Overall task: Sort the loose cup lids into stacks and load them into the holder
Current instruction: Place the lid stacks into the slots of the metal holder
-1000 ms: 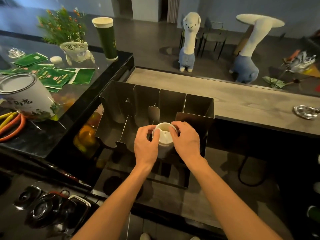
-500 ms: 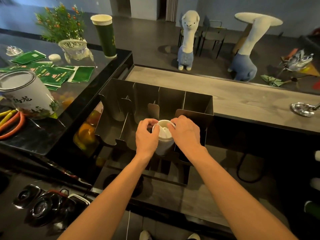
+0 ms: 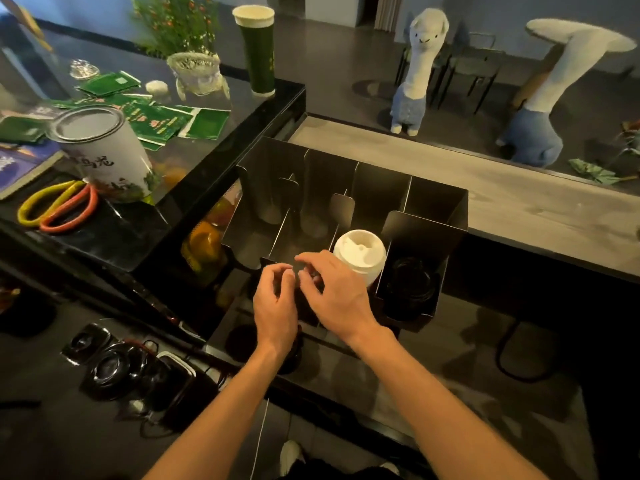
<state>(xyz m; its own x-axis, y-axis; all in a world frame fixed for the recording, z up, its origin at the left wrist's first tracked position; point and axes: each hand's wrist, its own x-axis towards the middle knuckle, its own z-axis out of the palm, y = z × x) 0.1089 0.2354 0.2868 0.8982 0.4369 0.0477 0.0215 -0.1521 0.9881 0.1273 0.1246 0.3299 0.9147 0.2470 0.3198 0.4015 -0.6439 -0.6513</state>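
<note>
— Where are the white lids [image 3: 360,254]?

— Stacked in the holder [image 3: 381,192], in the third slot from its left end, toward the front edge. The top of the stack stands above the dividers.

— And the slot at the right end?

— Black lids [image 3: 410,285] lie low in it, behind the front wall.

— What of the person's hands?

— Both are at the holder's front edge, before the second slot, just left of the white lids. The right hand [image 3: 337,292] has its fingers loosely bent and spread, the forefinger reaching left, with nothing in them. It is very near the stack; whether it touches cannot be told. The left hand [image 3: 275,306] has thumb and forefinger curled toward each other. The gap between them is dark, so it cannot be told whether they pinch anything.

— Any lids outside the holder?

— Loose lids [image 3: 110,365], dark and round as far as can be seen, lie clustered on the low surface left of the person's arms, well apart from the holder.

— And the counter [image 3: 114,237] on the left?

— A tin [image 3: 100,150] stands near its front edge, scissors [image 3: 57,207] just beside it, green packets [image 3: 156,119] behind. A green cup [image 3: 256,53] stands at the far right corner.
</note>
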